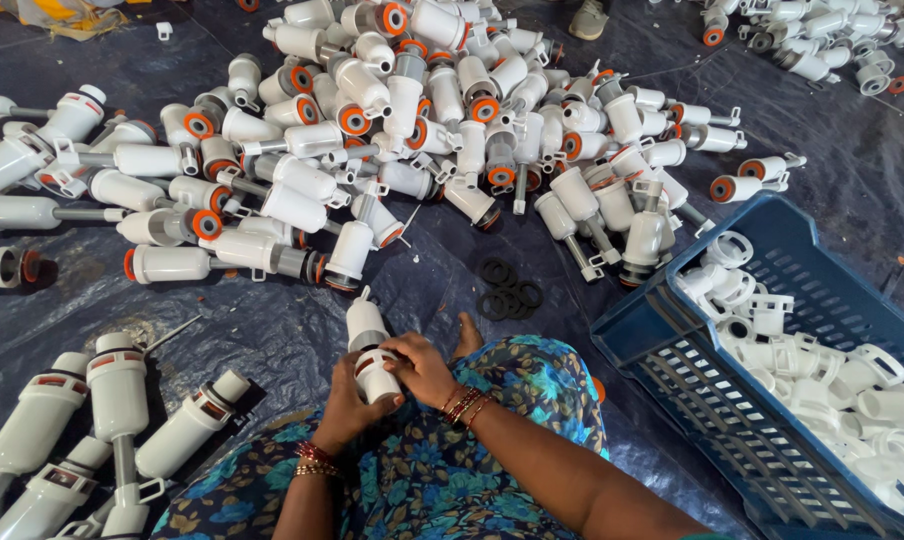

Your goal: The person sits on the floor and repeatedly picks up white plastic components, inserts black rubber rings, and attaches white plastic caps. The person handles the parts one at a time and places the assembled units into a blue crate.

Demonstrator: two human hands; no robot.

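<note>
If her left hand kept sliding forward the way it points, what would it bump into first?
Beyond the white part it holds, the left hand would probably first meet the white plastic pile; depth is unclear.

Dark blue plastic sheet (302, 330) spread wrinkled over the floor, glossy under even light, with a blue slatted crate (672, 350) at right.

valve pile (442, 120): upper centre, on tarp (272, 330) | crate (692, 370): lower right, fittings (822, 380) in it | washers (507, 295): centre, between pile and knee | assembled valves (102, 420): lower left
</note>
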